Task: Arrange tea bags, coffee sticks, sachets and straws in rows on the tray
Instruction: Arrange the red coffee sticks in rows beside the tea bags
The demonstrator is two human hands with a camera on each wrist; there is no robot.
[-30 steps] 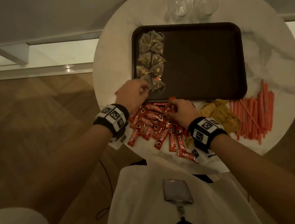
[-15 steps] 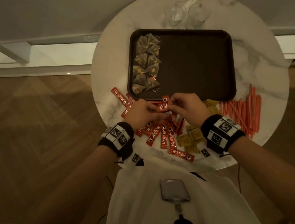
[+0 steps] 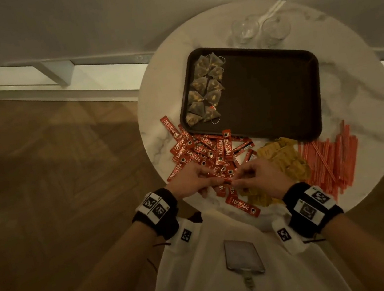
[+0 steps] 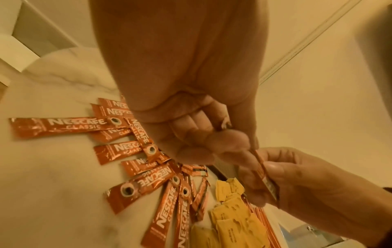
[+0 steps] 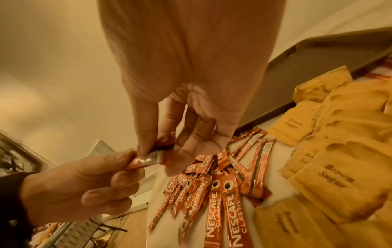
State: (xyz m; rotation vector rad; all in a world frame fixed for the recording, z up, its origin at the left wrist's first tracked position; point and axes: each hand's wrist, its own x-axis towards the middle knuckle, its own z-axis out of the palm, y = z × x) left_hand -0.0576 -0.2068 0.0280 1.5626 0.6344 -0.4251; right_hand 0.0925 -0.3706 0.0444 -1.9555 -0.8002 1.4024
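Observation:
Both hands hold one red coffee stick (image 3: 217,178) between them above the pile of coffee sticks (image 3: 201,151) at the table's near edge. My left hand (image 3: 192,179) pinches its left end, my right hand (image 3: 252,176) pinches its right end. The wrist views show the same stick (image 4: 264,174) (image 5: 148,158) gripped by fingers and thumbs. The dark tray (image 3: 278,98) lies behind the pile, with several pyramid tea bags (image 3: 205,91) in rows along its left side. Yellow brown-sugar sachets (image 3: 281,159) lie right of the sticks. Orange straws (image 3: 331,158) lie further right.
The round marble table (image 3: 355,87) stands by a wall. Two upturned glasses (image 3: 259,28) stand behind the tray. A phone (image 3: 243,256) hangs at my chest. Wooden floor lies to the left.
My left hand left the tea bags on the tray and came back to the stick pile. Both hands drew toward the table's near edge, holding one stick between them.

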